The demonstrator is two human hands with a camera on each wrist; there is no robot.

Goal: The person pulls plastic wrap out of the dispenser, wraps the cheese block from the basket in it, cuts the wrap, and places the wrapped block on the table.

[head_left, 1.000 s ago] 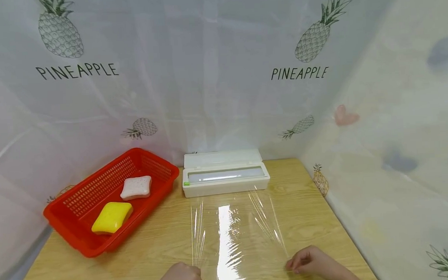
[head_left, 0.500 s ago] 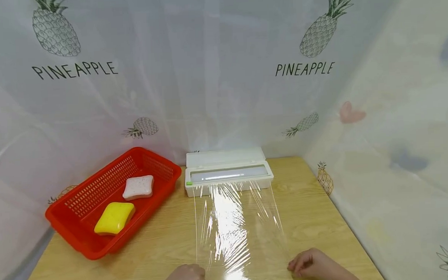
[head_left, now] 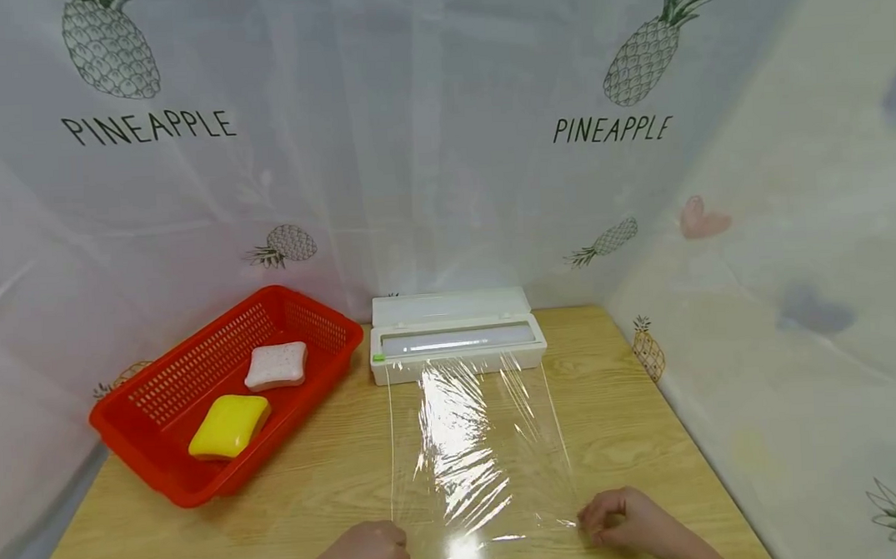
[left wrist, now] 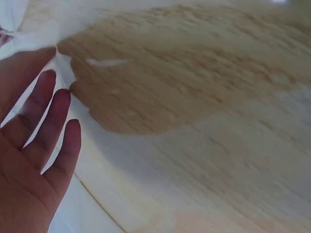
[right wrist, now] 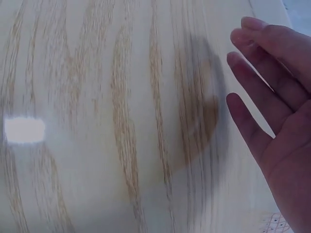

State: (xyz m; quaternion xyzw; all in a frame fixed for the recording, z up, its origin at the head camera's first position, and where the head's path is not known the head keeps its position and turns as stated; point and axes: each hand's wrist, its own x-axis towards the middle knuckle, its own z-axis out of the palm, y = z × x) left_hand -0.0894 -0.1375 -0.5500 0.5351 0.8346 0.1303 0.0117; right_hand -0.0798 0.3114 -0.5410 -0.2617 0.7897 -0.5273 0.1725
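Note:
A clear sheet of cling film (head_left: 520, 468) stretches over the wood-grain table from a white cling film dispenser (head_left: 459, 361) toward the hands. The dispenser's lid is raised, its roll visible through the window, with a small green piece at the left end. At the film's near left corner the left hand (head_left: 366, 552) pinches the edge. In the left wrist view, the left hand's (left wrist: 36, 150) other fingers spread loosely. On the other side, the right hand (head_left: 635, 523) pinches the near right corner. Thumb and forefinger of the right hand (right wrist: 279, 92) meet in the right wrist view.
A red plastic basket (head_left: 201, 482) stands at the left of the table, holding a yellow sponge (head_left: 229, 427) and a white sponge (head_left: 276, 365). A pineapple-print curtain (head_left: 443, 171) hangs behind the table and along its right side.
The film has lifted and tightened, its bright reflection now reaching up to the dispenser. Both hands keep their grip with little movement. The head view has shifted slightly.

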